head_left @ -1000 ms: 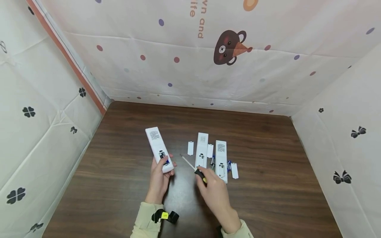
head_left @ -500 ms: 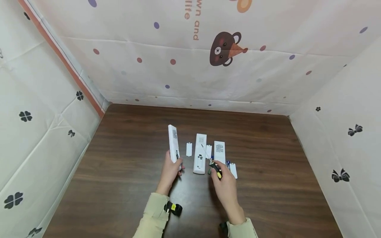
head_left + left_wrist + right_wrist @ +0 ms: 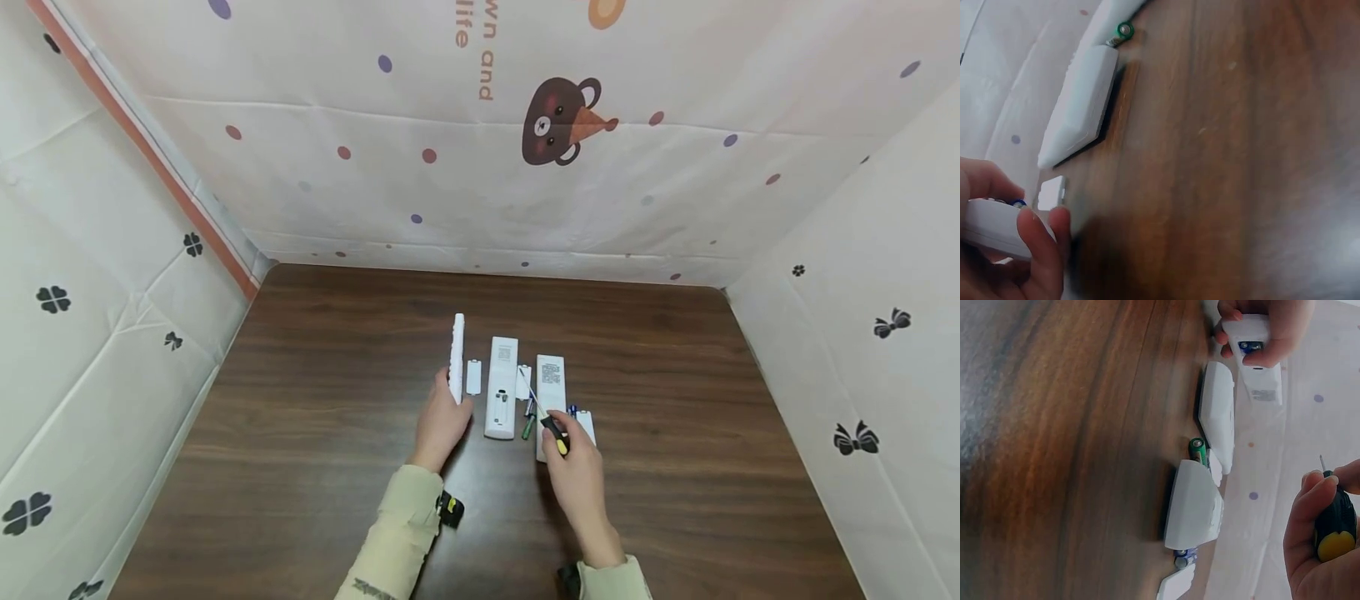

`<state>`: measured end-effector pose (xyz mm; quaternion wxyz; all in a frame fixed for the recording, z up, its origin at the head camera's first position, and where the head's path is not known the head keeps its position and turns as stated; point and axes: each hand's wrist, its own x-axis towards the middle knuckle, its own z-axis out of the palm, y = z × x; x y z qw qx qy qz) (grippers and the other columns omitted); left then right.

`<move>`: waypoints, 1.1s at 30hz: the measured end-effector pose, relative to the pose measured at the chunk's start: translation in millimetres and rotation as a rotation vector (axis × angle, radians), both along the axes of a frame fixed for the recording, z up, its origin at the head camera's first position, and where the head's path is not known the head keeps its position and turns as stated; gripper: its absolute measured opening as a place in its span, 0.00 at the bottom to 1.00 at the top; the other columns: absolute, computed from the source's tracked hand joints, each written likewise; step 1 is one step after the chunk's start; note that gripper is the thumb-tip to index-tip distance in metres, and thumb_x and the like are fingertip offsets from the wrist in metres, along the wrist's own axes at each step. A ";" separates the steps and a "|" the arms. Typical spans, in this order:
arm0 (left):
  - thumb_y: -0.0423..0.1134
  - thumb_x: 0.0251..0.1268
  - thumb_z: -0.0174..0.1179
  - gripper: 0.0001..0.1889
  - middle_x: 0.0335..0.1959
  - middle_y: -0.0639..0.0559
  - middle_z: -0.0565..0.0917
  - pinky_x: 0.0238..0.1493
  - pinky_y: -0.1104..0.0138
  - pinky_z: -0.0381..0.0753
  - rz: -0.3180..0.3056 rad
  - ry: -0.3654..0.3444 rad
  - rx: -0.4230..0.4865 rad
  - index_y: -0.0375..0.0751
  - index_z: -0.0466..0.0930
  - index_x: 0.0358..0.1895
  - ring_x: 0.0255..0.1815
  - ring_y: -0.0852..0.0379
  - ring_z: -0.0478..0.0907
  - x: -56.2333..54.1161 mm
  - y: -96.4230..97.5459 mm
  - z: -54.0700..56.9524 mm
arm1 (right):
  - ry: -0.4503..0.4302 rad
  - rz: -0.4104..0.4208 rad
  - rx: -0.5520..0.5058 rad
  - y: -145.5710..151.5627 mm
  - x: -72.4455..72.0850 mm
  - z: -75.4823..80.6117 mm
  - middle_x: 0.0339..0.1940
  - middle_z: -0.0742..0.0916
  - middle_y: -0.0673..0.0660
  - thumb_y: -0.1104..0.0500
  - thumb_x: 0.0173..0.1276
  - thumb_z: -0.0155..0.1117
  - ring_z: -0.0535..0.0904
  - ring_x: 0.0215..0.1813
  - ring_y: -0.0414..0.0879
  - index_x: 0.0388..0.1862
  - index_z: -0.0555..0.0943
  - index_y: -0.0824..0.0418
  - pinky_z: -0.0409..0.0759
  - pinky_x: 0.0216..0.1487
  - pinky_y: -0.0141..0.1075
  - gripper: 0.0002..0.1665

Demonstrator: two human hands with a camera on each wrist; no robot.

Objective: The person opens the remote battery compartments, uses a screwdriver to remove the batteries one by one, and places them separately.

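Observation:
My left hand (image 3: 441, 425) grips the lower end of a white remote control (image 3: 457, 357), raised and turned on edge in the head view. Blue batteries (image 3: 1250, 347) show in its uncovered compartment in the right wrist view. A screwdriver (image 3: 553, 431) with a black-and-yellow handle is held in my right hand (image 3: 576, 468), its thin shaft pointing up and left. Below and around the tip lie a second remote control (image 3: 501, 375), face down with its compartment uncovered, and a third remote control (image 3: 551, 383), partly hidden by the hand and screwdriver.
Three white battery covers lie about the remotes: a left cover (image 3: 473, 377), a middle cover (image 3: 523, 385) and a right cover (image 3: 587, 427). A green battery (image 3: 528, 428) lies between the two resting remotes; blue batteries (image 3: 1184, 557) lie right of the third. Patterned cloth walls (image 3: 337, 183) border the brown table (image 3: 300, 417).
My left hand has moved right and turned its remote from back-up onto its edge. The right hand, still holding the screwdriver, has shifted right, uncovering the second remote's lower end.

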<state>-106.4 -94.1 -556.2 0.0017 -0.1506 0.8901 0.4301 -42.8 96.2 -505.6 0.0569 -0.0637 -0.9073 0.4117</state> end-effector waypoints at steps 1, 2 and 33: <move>0.41 0.52 0.56 0.35 0.50 0.44 0.73 0.32 0.55 0.74 -0.005 -0.001 -0.050 0.44 0.55 0.65 0.38 0.47 0.75 -2.2 1.8 1.3 | -0.009 -0.004 -0.001 0.6 0.2 -0.3 0.47 0.80 0.56 0.55 0.63 0.57 0.75 0.48 0.48 0.51 0.75 0.55 0.75 0.47 0.46 0.17; 0.41 0.52 0.56 0.35 0.49 0.43 0.72 0.30 0.55 0.74 -0.012 -0.008 -0.096 0.44 0.54 0.65 0.35 0.46 0.75 -4.3 3.8 2.6 | -0.017 -0.007 -0.001 1.2 0.2 -0.5 0.47 0.80 0.56 0.55 0.63 0.57 0.75 0.47 0.48 0.51 0.74 0.54 0.76 0.46 0.45 0.17; 0.47 0.53 0.58 0.36 0.46 0.44 0.70 0.14 0.63 0.75 0.001 -0.102 0.117 0.47 0.53 0.65 0.19 0.50 0.73 -13.7 1.2 -0.4 | -0.069 0.006 -0.024 5.8 -1.6 -11.6 0.49 0.79 0.56 0.55 0.63 0.57 0.74 0.49 0.48 0.52 0.74 0.53 0.73 0.49 0.45 0.17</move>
